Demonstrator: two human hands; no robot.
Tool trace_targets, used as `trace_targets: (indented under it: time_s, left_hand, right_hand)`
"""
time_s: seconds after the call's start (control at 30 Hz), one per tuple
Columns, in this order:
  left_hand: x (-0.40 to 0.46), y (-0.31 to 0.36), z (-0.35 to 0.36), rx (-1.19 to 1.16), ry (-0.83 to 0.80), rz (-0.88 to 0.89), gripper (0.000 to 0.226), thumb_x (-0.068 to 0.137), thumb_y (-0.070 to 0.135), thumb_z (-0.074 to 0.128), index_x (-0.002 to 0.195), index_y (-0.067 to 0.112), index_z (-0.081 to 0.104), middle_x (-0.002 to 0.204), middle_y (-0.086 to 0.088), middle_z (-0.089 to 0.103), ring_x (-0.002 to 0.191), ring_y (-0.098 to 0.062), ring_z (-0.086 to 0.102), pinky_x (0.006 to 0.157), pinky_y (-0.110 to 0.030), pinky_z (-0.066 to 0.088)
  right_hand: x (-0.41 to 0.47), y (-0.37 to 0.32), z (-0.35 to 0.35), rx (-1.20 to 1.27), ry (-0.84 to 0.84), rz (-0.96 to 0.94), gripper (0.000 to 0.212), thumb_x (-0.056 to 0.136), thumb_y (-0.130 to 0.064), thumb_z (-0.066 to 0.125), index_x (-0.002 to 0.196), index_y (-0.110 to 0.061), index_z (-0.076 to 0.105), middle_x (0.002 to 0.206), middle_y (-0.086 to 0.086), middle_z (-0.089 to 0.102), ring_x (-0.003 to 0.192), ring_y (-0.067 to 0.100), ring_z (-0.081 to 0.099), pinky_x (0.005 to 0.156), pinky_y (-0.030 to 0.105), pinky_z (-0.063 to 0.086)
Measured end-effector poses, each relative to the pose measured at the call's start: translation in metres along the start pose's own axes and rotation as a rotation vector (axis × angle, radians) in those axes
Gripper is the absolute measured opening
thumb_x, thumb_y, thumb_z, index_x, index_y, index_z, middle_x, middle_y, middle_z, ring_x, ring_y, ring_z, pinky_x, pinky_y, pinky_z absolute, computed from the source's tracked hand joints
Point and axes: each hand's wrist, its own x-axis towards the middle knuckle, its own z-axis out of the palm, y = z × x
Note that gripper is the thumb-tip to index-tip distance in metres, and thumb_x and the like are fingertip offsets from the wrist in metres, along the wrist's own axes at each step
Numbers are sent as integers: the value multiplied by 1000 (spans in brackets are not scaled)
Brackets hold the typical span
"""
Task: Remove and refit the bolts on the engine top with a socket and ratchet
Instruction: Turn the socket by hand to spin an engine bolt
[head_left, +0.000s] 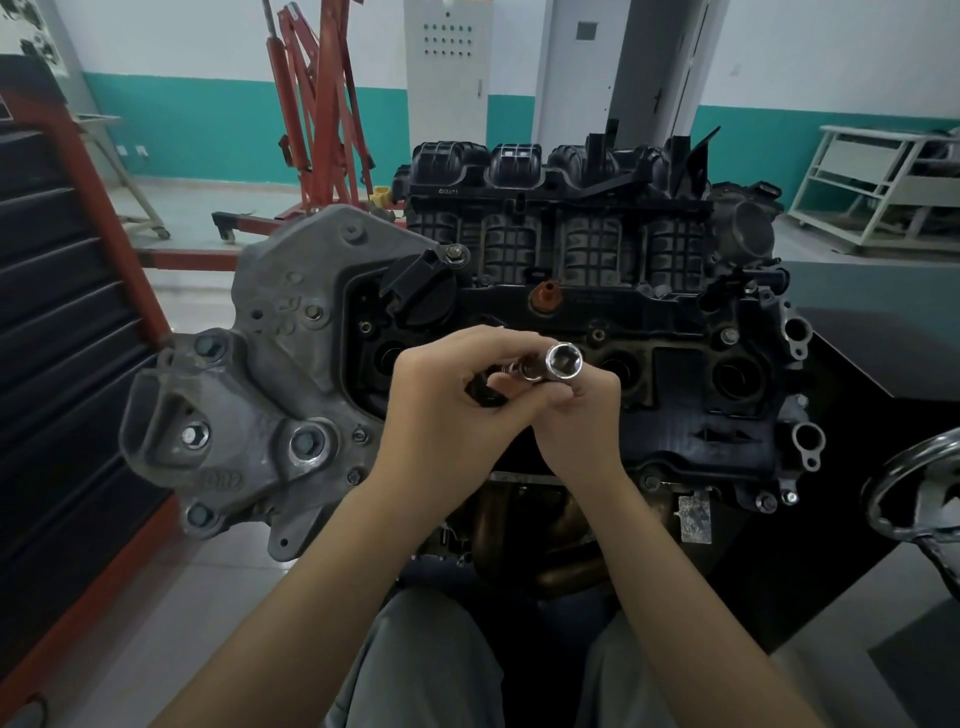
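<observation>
Both hands meet above the black engine top cover (691, 415). My left hand (447, 410) curls round the ratchet (519, 370), of which only a dark handle bit and a metal neck show between the fingers. My right hand (582, 410) pinches the chrome socket (563, 361), whose open hex end faces up toward the camera. The socket sits at the ratchet's head. Small bolts (730, 336) stand in the cover's rim, and another bolt (597, 333) lies just behind the socket.
A grey cast bracket (270, 395) with large bolts sits on the engine's left end. The black intake manifold (561, 208) rises behind. A chrome handwheel (919, 493) is at the right edge, a dark tool cabinet (57, 338) on the left, a red engine crane (317, 114) behind.
</observation>
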Motion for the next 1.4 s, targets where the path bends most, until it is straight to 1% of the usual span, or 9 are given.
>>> trace_targets:
  time_s: [0.13,0.3,0.53,0.77,0.83,0.97,1.2,1.33,1.4]
  left_hand:
    - [0,0,3,73,77,60,26,77,4,75,99,18,69,91,10,69,89,-3,67,79,-12,49]
    - [-2,-1,0,-143,-62,-34,27,82,-2,66,106,8,69,101,-4,72,100,-16,68,89,-35,53]
    - [0,0,4,62,56,93,22,76,2,77,95,11,72,90,8,69,87,-4,67,79,-13,49]
    - [-3,-2,2,-212,-53,-47,25,81,-1,68,105,6,68,100,-10,72,99,-22,68,88,-43,54]
    - [-1,-2,3,-116,-21,-34,24,78,2,74,100,6,70,96,-6,72,95,-18,69,84,-40,56]
    - [0,-5,6,29,92,10,16,78,3,76,94,6,74,87,-2,73,85,-8,69,76,-26,56]
    - [-1,-2,5,-269,-53,-97,22,82,-2,67,103,5,70,100,-8,73,100,-19,69,88,-34,54]
    - [-2,-4,9,-34,95,-27,22,74,-1,78,94,7,74,88,-3,74,87,-9,70,79,-23,54]
    - [-5,-5,11,-28,140,-22,23,78,1,76,99,9,72,90,-2,74,87,-7,70,78,-21,54]
  right_hand:
    - [1,-3,0,-8,13,-26,18,80,-3,74,92,-16,71,88,-17,69,85,5,68,76,19,50]
    - [0,-6,-2,-23,-51,-37,18,86,-13,63,97,-27,68,85,-26,67,84,1,67,73,18,50]
    - [1,-6,2,50,23,-19,22,78,-6,73,92,-23,72,85,-19,71,85,8,69,76,23,52]
    - [0,-3,-2,-7,-39,-13,19,86,-8,65,95,-23,70,84,-25,68,83,3,67,73,21,51]
    - [1,-2,1,2,-7,18,32,81,2,68,90,-29,71,81,-21,69,80,8,68,72,27,53]
    - [0,-4,1,-54,7,-25,19,81,-1,73,90,-17,70,85,-16,68,81,5,68,73,19,50]
    - [-2,-1,0,-13,-39,-2,14,86,-9,64,93,-20,70,86,-18,66,82,4,67,73,23,51]
    - [-1,0,2,-36,4,-3,12,80,-2,73,89,-10,74,85,-6,72,84,12,70,74,31,54]
    - [0,-2,2,-75,0,-42,4,82,-11,69,86,-11,72,85,-11,70,83,4,68,74,24,52]
